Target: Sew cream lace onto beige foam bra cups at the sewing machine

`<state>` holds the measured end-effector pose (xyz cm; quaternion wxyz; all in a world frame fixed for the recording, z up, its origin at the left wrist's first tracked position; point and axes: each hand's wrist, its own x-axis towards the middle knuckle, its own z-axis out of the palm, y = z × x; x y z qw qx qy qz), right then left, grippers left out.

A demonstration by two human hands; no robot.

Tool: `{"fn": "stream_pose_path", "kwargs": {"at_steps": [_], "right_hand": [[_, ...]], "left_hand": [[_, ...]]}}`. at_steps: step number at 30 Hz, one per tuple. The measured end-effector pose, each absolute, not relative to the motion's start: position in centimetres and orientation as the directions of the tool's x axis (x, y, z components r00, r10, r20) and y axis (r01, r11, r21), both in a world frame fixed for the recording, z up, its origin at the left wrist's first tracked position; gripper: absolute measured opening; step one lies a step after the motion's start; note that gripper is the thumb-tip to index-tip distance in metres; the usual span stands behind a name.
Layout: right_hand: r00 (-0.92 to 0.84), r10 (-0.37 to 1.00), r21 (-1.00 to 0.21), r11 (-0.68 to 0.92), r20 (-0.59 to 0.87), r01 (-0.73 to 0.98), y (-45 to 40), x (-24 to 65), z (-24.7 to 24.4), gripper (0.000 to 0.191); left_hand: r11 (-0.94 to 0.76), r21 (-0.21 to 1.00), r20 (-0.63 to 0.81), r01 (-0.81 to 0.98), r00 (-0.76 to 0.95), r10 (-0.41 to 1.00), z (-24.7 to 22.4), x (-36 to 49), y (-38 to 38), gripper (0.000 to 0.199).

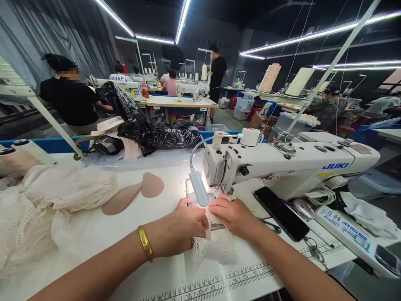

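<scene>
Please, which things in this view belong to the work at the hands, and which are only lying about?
At work, it seems:
- lace-edged cloth, under both hands
- left hand and right hand
- sewing machine
- small lamp, by the fingers

Apparently lying about:
- black phone
- coiled white cable
- black plastic bag
</scene>
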<state>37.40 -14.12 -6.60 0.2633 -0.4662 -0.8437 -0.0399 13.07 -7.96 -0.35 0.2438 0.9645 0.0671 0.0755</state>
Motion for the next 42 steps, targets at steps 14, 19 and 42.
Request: {"fn": "stream_pose_path", "kwargs": {"at_steps": [14,19,42], "right_hand": [[-0.403,0.797,-0.213,0.534,0.450,0.819,-13.7,37.7,-7.3,0.039],[-0.407,0.797,-0.201,0.533,0.447,0.822,-13.7,37.8,-7.2,0.041],[-0.338,0.844,-0.277,0.472,0.416,0.837,-13.9,38.1,-6.9,0.041]], "left_hand": [[-0.865,0.494,0.181,0.088,0.963,0.202,-1.0,13.6,-8.0,0.030],[-0.868,0.489,0.180,0.082,0.964,0.193,-1.1,13.7,-8.1,0.029],[-0.897,0.433,0.168,0.089,0.970,0.178,-2.0,13.7,-6.6,0.030]]}}
